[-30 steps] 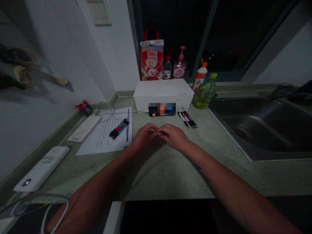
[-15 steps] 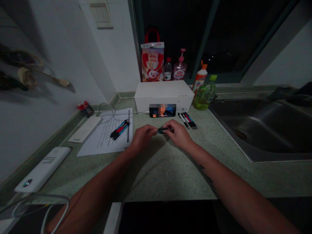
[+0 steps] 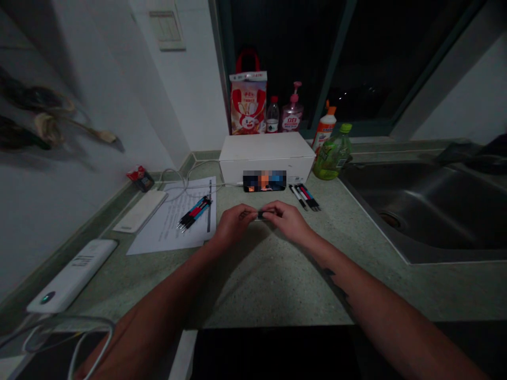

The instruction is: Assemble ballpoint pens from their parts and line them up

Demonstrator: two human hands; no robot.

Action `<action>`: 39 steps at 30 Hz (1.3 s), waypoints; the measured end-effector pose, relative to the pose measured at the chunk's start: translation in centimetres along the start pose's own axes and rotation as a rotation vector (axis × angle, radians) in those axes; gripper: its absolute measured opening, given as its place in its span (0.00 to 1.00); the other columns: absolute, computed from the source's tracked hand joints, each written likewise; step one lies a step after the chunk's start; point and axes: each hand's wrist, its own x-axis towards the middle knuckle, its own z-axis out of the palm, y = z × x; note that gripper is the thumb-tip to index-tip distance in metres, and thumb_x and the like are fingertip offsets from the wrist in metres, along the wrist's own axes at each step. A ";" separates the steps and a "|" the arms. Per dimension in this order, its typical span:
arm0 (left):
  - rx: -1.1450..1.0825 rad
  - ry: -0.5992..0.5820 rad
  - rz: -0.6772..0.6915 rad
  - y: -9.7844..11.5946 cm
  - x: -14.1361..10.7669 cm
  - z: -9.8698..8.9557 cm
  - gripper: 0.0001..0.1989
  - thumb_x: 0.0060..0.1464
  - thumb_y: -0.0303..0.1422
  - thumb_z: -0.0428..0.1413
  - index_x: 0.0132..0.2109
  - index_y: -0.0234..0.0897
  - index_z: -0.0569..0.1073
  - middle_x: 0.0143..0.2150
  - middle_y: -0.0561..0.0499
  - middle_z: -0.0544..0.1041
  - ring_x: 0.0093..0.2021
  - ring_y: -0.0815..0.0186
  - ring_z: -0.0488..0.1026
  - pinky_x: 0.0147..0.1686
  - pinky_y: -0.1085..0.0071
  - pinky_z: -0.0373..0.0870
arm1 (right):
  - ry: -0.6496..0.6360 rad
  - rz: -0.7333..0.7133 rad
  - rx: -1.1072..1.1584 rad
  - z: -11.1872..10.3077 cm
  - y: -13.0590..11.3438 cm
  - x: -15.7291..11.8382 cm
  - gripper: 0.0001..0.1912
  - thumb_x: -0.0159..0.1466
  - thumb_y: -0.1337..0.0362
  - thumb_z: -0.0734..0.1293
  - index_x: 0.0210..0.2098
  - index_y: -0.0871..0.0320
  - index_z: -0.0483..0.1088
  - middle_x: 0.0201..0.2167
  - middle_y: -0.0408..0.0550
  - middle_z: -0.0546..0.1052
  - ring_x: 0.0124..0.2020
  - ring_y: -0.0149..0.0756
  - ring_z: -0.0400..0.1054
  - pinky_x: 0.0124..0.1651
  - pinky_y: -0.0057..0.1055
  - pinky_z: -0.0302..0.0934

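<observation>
Begin at the lower left of the frame, where a white power bank [image 3: 71,269] lies along the wall edge of the speckled green countertop [image 3: 269,285]; a loop of white cable [image 3: 67,330] sits in the corner below it. Farther up the same edge, note a flat white pad [image 3: 140,211] and, against the wall, a small red-and-black packet [image 3: 140,178]. To the right of the pad lies a printed paper sheet [image 3: 168,227], with a bundle of blue-and-red pens [image 3: 194,214] resting on it. At center, your left hand [image 3: 234,222] and right hand [image 3: 288,220] are both closed and meet at the fingertips, jointly pinching a small dark piece [image 3: 261,214] just above the countertop; its exact type is too small to tell. Directly behind your hands, a phone [image 3: 264,181] with a blurred screen leans against a white box [image 3: 266,155]. Along the window behind the box stand a red-and-white snack bag [image 3: 248,103], a small water bottle [image 3: 272,116], and a pink pump bottle [image 3: 292,113]. Farther right are a second pen bundle [image 3: 304,197] on the countertop, a white squeeze bottle [image 3: 325,126], and a green plastic bottle [image 3: 333,158], with a stainless steel sink [image 3: 428,211] at the right of the frame.
</observation>
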 end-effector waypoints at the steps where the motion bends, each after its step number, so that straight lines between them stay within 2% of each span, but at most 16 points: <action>1: 0.000 -0.003 0.010 -0.1 0.0 0.0 0.05 0.59 0.35 0.62 0.38 0.40 0.81 0.38 0.49 0.86 0.40 0.58 0.82 0.47 0.61 0.79 | 0.019 -0.022 -0.001 0.0 0.1 0.0 0.11 0.67 0.60 0.73 0.48 0.56 0.79 0.40 0.49 0.83 0.41 0.39 0.78 0.47 0.37 0.71; 3: -0.005 -0.009 0.021 -0.2 -0.1 0.1 0.06 0.59 0.37 0.62 0.38 0.40 0.82 0.38 0.48 0.87 0.40 0.57 0.82 0.47 0.60 0.79 | -0.001 -0.035 -0.015 0.0 0.0 0.0 0.15 0.67 0.60 0.73 0.52 0.56 0.79 0.41 0.49 0.84 0.42 0.39 0.78 0.48 0.37 0.71; 6: -0.015 -0.006 0.012 -0.1 -0.1 0.2 0.06 0.59 0.37 0.62 0.38 0.40 0.81 0.38 0.49 0.86 0.40 0.58 0.82 0.45 0.62 0.79 | -0.051 -0.026 -0.081 -0.2 -0.2 0.0 0.09 0.71 0.62 0.69 0.47 0.56 0.81 0.37 0.49 0.83 0.38 0.39 0.77 0.47 0.38 0.71; 9: -0.026 -0.010 -0.015 0.0 -0.1 0.2 0.05 0.59 0.35 0.62 0.37 0.40 0.80 0.36 0.50 0.85 0.38 0.59 0.82 0.44 0.63 0.79 | 0.019 -0.106 -0.204 -0.4 -0.6 0.0 0.07 0.67 0.68 0.71 0.44 0.54 0.81 0.42 0.50 0.84 0.44 0.41 0.77 0.51 0.39 0.70; 12: -0.018 -0.020 -0.043 0.0 -0.1 0.0 0.03 0.58 0.34 0.62 0.36 0.40 0.80 0.34 0.51 0.84 0.37 0.60 0.82 0.43 0.64 0.78 | 0.017 -0.149 -0.287 -0.4 -0.7 -0.2 0.08 0.66 0.69 0.72 0.44 0.54 0.80 0.43 0.50 0.83 0.46 0.42 0.77 0.52 0.40 0.69; 15: -0.019 -0.031 -0.036 -0.1 -0.1 0.0 0.04 0.58 0.34 0.63 0.37 0.40 0.80 0.35 0.50 0.85 0.38 0.60 0.82 0.43 0.64 0.78 | -0.038 -0.073 -0.236 -0.2 -0.7 -0.3 0.10 0.69 0.64 0.71 0.50 0.55 0.78 0.40 0.48 0.83 0.39 0.39 0.77 0.45 0.37 0.69; 17: -0.017 -0.038 -0.025 -0.1 -0.1 0.0 0.04 0.58 0.34 0.63 0.37 0.40 0.79 0.35 0.50 0.85 0.38 0.60 0.81 0.43 0.64 0.78 | -0.073 -0.040 -0.192 -0.2 -0.7 -0.3 0.10 0.73 0.62 0.67 0.50 0.56 0.78 0.35 0.46 0.83 0.34 0.37 0.76 0.42 0.35 0.69; 19: -0.003 -0.036 -0.023 -0.1 0.0 0.0 0.04 0.58 0.34 0.63 0.36 0.40 0.79 0.34 0.51 0.84 0.37 0.60 0.81 0.41 0.65 0.77 | -0.045 -0.074 -0.183 -0.3 -0.8 -0.3 0.10 0.74 0.64 0.65 0.46 0.56 0.79 0.35 0.46 0.82 0.36 0.38 0.76 0.45 0.36 0.68; 23: 0.100 -0.016 -0.027 0.0 0.1 -0.5 0.03 0.59 0.34 0.62 0.37 0.41 0.79 0.34 0.52 0.83 0.36 0.61 0.79 0.39 0.67 0.75 | 0.071 -0.175 -0.264 -0.9 -0.8 0.0 0.08 0.68 0.71 0.68 0.41 0.55 0.79 0.42 0.49 0.82 0.45 0.40 0.76 0.50 0.37 0.68; 25: 0.227 -0.024 -0.043 0.1 0.0 -0.9 0.02 0.59 0.32 0.62 0.37 0.41 0.80 0.35 0.51 0.84 0.37 0.60 0.79 0.40 0.66 0.75 | 0.009 -0.167 -0.321 -1.1 -0.7 -0.1 0.09 0.68 0.72 0.68 0.42 0.55 0.80 0.42 0.48 0.82 0.43 0.39 0.76 0.49 0.36 0.67; 30: 0.537 -0.086 -0.056 0.2 -0.4 -1.4 0.08 0.61 0.26 0.58 0.41 0.41 0.81 0.43 0.46 0.84 0.44 0.57 0.78 0.47 0.64 0.72 | -0.195 -0.132 -0.441 -0.7 -0.8 -0.6 0.11 0.67 0.73 0.72 0.45 0.53 0.81 0.43 0.47 0.83 0.43 0.38 0.76 0.49 0.36 0.67; 35: 0.582 -0.148 -0.006 0.0 -0.7 -1.2 0.11 0.59 0.23 0.56 0.40 0.42 0.82 0.43 0.45 0.83 0.45 0.55 0.78 0.47 0.63 0.72 | -0.259 -0.142 -0.572 -0.6 -1.5 -1.0 0.13 0.65 0.71 0.76 0.49 0.55 0.81 0.43 0.48 0.80 0.45 0.40 0.75 0.49 0.36 0.66; 39: 0.535 -0.122 0.016 -0.1 -0.7 -1.0 0.09 0.58 0.24 0.58 0.38 0.41 0.82 0.41 0.44 0.83 0.44 0.54 0.79 0.46 0.62 0.72 | -0.308 -0.127 -0.656 -0.8 -1.6 -1.0 0.06 0.65 0.70 0.76 0.43 0.57 0.81 0.40 0.49 0.78 0.44 0.41 0.73 0.48 0.36 0.66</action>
